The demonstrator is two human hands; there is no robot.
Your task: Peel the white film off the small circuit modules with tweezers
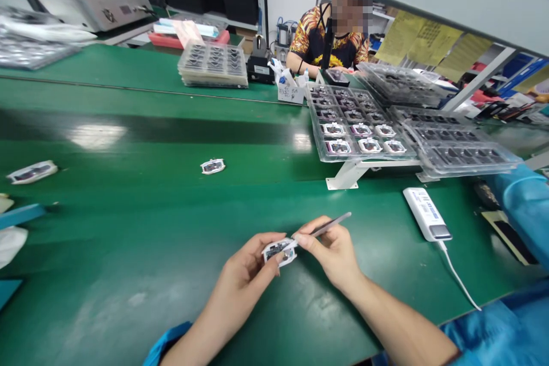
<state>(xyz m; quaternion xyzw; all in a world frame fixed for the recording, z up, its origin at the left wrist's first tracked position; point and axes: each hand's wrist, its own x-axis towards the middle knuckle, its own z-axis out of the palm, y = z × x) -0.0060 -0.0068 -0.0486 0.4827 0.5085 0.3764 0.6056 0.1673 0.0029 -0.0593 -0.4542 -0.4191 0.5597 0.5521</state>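
Between the thumb and fingers of my left hand [244,274] is a small white-framed electronic part [273,250] with dark components inside, held a little above the green bench. My right hand [332,251] grips a pair of tweezers [328,225] between thumb and fingers. The tips point down to the left and reach the part; whether they pinch anything there I cannot tell. A similar white-framed part [213,166] lies on the bench beyond my hands. Another one [32,172] lies at the far left.
Clear trays of parts [323,151] rest on a white stand [343,176] at the back right, beside more trays [467,154]. A white cabled device [428,214] lies right of my hands. Stacked trays [213,66] stand behind. A co-worker [309,40] sits opposite; a blue sleeve [521,206] is at right.
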